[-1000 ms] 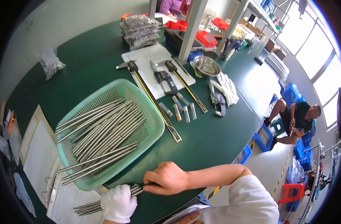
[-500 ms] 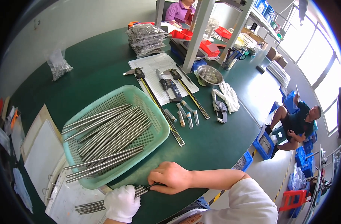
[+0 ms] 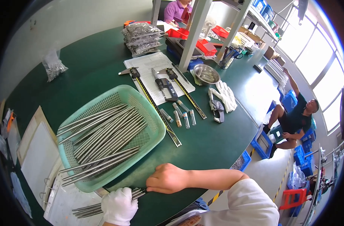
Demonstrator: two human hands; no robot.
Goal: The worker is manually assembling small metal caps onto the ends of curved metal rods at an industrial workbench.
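Observation:
My left hand point(image 3: 120, 206), in a white glove, is wrapped round a bundle of thin metal rods point(image 3: 86, 211) near the table's front edge. The rods stick out on both sides of the glove. My bare right hand point(image 3: 167, 179) is closed at their right-hand ends. A small dark bit shows by its fingers, but what they hold is mostly hidden. Just beyond both hands stands a pale green perforated basket point(image 3: 160, 130). Many longer-looking metal rods point(image 3: 110, 132) lie in it, some resting over its left rim.
Past the basket lie calipers point(image 3: 145, 90), a digital micrometer point(image 3: 166, 88) on paper sheets, small capped tubes point(image 3: 186, 119), another micrometer point(image 3: 217, 110) and white gloves point(image 3: 225, 96). A ring binder point(image 3: 47, 188) is at left. One person sits at the far end, another at right.
The view has shifted slightly, so the table things sit a little further left. My right hand has turned at the rod ends, and the dark thin thing in it shows less.

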